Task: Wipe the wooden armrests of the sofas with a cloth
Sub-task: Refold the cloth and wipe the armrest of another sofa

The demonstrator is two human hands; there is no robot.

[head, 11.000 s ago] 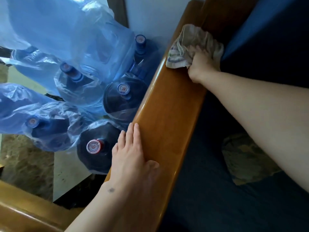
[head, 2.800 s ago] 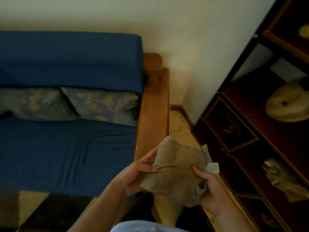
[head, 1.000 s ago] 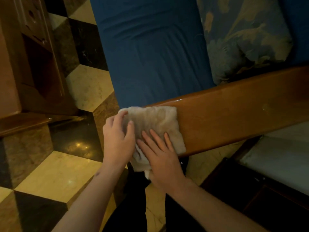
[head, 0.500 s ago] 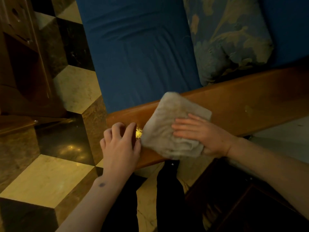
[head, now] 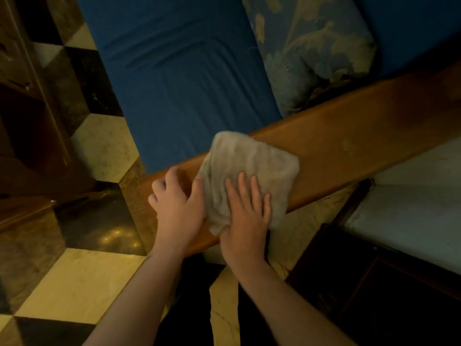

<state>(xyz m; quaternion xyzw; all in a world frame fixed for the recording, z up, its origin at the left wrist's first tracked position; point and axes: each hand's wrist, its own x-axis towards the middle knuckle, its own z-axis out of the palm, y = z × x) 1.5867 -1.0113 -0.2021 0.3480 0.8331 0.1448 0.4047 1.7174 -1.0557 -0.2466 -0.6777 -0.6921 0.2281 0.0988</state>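
Right hand (head: 245, 216) flat on the cloth (head: 252, 171), fingers spread and straight, palm pressing the fabric down, not gripped round it. Left hand (head: 178, 201) just beside, fingers curled over the bare wood at the end of the armrest (head: 349, 141), thumb side touching the cloth's edge; empty, clamped on nothing. Hands close together, side by side, forearms coming up from the lower edge of the view.

Cloth pale beige, rumpled, spread across the full width of the armrest near its end, one corner hanging off the near edge. Armrest glossy orange-brown, running diagonally from the hands up toward the right.

Beyond the armrest, blue sofa seat (head: 187, 83), with a patterned cushion (head: 311, 51) lying against the armrest further along. On the near side of the armrest, checkered floor (head: 82, 283) of pale and dark tiles, and dark wooden furniture (head: 386, 295) below the armrest's far stretch.
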